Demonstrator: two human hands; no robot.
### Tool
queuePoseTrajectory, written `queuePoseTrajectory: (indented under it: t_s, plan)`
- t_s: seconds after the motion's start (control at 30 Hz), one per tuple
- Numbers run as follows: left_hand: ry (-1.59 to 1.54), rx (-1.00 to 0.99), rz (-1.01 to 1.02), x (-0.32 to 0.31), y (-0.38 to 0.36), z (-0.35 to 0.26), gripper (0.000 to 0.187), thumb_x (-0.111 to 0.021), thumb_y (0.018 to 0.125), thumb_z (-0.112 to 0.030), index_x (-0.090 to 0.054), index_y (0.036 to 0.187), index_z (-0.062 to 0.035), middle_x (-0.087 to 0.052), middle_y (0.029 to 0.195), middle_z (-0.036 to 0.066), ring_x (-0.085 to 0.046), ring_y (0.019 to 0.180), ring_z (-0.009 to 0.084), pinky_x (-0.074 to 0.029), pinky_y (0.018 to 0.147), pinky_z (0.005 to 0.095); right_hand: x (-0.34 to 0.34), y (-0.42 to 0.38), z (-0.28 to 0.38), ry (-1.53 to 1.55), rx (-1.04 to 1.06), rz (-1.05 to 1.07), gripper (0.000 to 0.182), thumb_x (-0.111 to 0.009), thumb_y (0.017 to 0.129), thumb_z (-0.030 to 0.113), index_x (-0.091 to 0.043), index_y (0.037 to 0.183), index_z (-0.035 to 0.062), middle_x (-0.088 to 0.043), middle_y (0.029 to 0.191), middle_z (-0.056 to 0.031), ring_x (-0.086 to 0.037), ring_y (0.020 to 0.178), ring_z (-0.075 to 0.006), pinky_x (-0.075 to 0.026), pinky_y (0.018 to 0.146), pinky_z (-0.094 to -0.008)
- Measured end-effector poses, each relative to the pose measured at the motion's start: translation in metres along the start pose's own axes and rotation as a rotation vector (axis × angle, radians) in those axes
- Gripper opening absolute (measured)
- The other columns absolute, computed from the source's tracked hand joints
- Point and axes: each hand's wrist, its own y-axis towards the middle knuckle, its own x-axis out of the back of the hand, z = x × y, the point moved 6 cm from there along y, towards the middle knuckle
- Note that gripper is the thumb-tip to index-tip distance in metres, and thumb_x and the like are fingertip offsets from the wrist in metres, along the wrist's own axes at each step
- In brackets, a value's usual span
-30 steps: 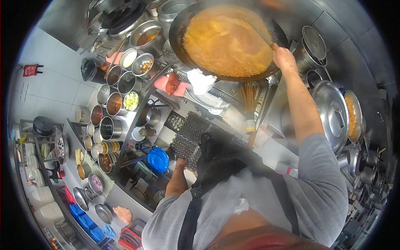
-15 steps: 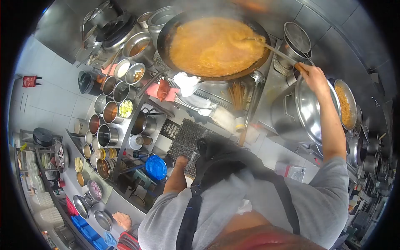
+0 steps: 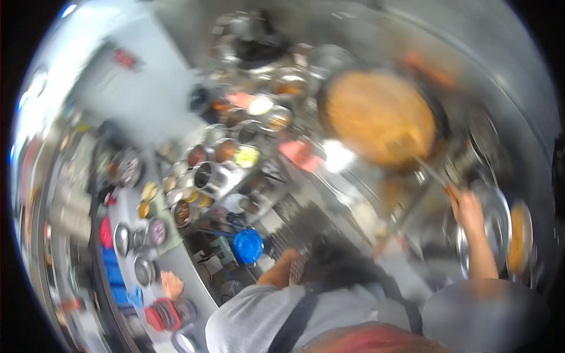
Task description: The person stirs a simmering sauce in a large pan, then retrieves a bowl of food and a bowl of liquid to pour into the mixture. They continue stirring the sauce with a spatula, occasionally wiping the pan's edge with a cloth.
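Observation:
My right hand (image 3: 469, 210) is closed around the wooden end of a long-handled wok spatula (image 3: 434, 174). Its metal head dips into thick orange-brown sauce (image 3: 374, 109) near the front edge of a large dark wok (image 3: 441, 120). My right forearm passes over a big steel pot lid (image 3: 499, 215). Low beside my body, my left hand (image 3: 288, 257) hangs above the dark floor mat (image 3: 315, 220), its fingers smeared by motion. A white cloth (image 3: 337, 156) and a pink cloth (image 3: 299, 154) lie left of the wok's front edge.
Several steel pots stand left of the stove, one with chopped pale-green pieces (image 3: 246, 156). A blue bowl (image 3: 248, 246) sits low near my left hand. Right of the lid is a pan of orange-brown food (image 3: 519, 238). A counter (image 3: 191, 267) runs along the left.
My view has swung and blurred, shifting the wok rightward in it. The spatula head has moved from the wok's right side to its front. My left hand still hangs low.

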Motion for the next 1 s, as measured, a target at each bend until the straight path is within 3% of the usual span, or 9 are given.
queuePoseTrajectory:
  t_s: [0.13, 0.2, 0.27, 0.33, 0.57, 0.73, 0.83, 0.93, 1.0]
  plan:
    - [0.133, 0.052, -0.183, 0.024, -0.049, -0.006, 0.038, -0.051, 0.078, -0.032, -0.069, 0.092, -0.0024, -0.067, 0.090, 0.021, -0.067, 0.076, 0.0336, -0.055, 0.068, 0.0432, -0.042, 0.038, -0.001, 0.021, 0.037, 0.114, 0.032, -0.058, 0.082, 0.008, -0.059, 0.114, 0.0077, -0.061, 0.082, -0.0242, -0.061, 0.074, -0.0409, -0.049, 0.067, -0.0493]
    - [0.379, -0.131, -0.324, -0.008, -0.014, 0.036, 0.039, -0.049, 0.080, -0.035, -0.070, 0.093, -0.0056, -0.066, 0.098, 0.019, -0.066, 0.088, 0.0323, -0.052, 0.078, 0.0425, -0.059, 0.052, -0.004, -0.014, 0.076, 0.085, 0.032, -0.058, 0.082, 0.008, -0.058, 0.114, 0.0065, -0.060, 0.084, -0.0247, -0.061, 0.075, -0.0410, -0.049, 0.067, -0.0490]
    - [0.453, -0.078, -0.129, -0.006, -0.041, 0.052, 0.037, -0.049, 0.080, -0.035, -0.070, 0.095, -0.0083, -0.066, 0.104, 0.015, -0.063, 0.096, 0.0298, -0.050, 0.084, 0.0415, -0.069, 0.067, 0.001, -0.045, 0.079, 0.058, 0.033, -0.058, 0.082, 0.007, -0.058, 0.115, 0.0053, -0.060, 0.086, -0.0252, -0.062, 0.075, -0.0411, -0.049, 0.067, -0.0488]
    - [0.184, 0.156, -0.141, -0.008, -0.048, 0.063, 0.038, -0.047, 0.083, -0.032, -0.066, 0.111, -0.0153, -0.059, 0.121, 0.013, -0.056, 0.113, 0.0294, -0.045, 0.094, 0.0410, -0.079, 0.080, 0.005, -0.072, -0.006, 0.109, 0.036, -0.059, 0.081, 0.009, -0.057, 0.117, 0.0042, -0.061, 0.087, -0.0226, -0.062, 0.080, -0.0400, -0.051, 0.071, -0.0475]
    - [0.135, 0.209, -0.098, 0.001, -0.076, 0.059, 0.037, -0.048, 0.082, -0.031, -0.067, 0.109, -0.0151, -0.061, 0.117, 0.013, -0.058, 0.109, 0.0291, -0.047, 0.092, 0.0409, -0.136, 0.129, 0.002, 0.008, -0.113, 0.042, 0.033, -0.059, 0.081, 0.007, -0.058, 0.113, 0.0007, -0.061, 0.087, -0.0264, -0.063, 0.081, -0.0406, -0.051, 0.071, -0.0477]
    - [0.180, 0.183, -0.120, 0.023, -0.071, 0.038, 0.036, -0.048, 0.081, -0.031, -0.067, 0.107, -0.0149, -0.063, 0.114, 0.013, -0.060, 0.107, 0.0288, -0.048, 0.090, 0.0409, -0.148, 0.158, 0.010, 0.005, -0.159, -0.044, 0.023, -0.052, 0.081, 0.003, -0.061, 0.101, -0.0025, -0.064, 0.085, -0.0245, -0.064, 0.080, -0.0404, -0.052, 0.070, -0.0466]
    - [0.205, 0.185, -0.153, 0.042, -0.073, 0.027, 0.036, -0.049, 0.081, -0.031, -0.068, 0.107, -0.0148, -0.063, 0.113, 0.013, -0.060, 0.106, 0.0287, -0.048, 0.089, 0.0408, -0.159, 0.173, -0.005, 0.039, -0.335, -0.041, 0.017, -0.050, 0.080, 0.001, -0.064, 0.089, -0.0042, -0.064, 0.086, -0.0240, -0.063, 0.082, -0.0405, -0.052, 0.071, -0.0467]
    - [0.276, 0.141, -0.061, 0.044, -0.073, 0.023, 0.035, -0.050, 0.080, -0.032, -0.069, 0.102, -0.0129, -0.064, 0.111, 0.013, -0.062, 0.103, 0.0292, -0.049, 0.088, 0.0408, -0.163, 0.185, -0.025, 0.075, -0.308, -0.082, 0.021, -0.045, 0.085, 0.008, -0.064, 0.090, -0.0013, -0.064, 0.089, -0.0242, -0.062, 0.087, -0.0405, -0.050, 0.073, -0.0485]
    - [0.236, 0.168, -0.182, 0.051, -0.071, 0.029, 0.035, -0.052, 0.078, -0.032, -0.070, 0.099, -0.0115, -0.064, 0.110, 0.013, -0.062, 0.103, 0.0291, -0.048, 0.088, 0.0410, -0.171, 0.191, -0.043, 0.023, -0.299, -0.104, 0.023, -0.044, 0.086, 0.010, -0.064, 0.090, -0.0007, -0.064, 0.089, -0.0244, -0.062, 0.087, -0.0409, -0.050, 0.074, -0.0491]
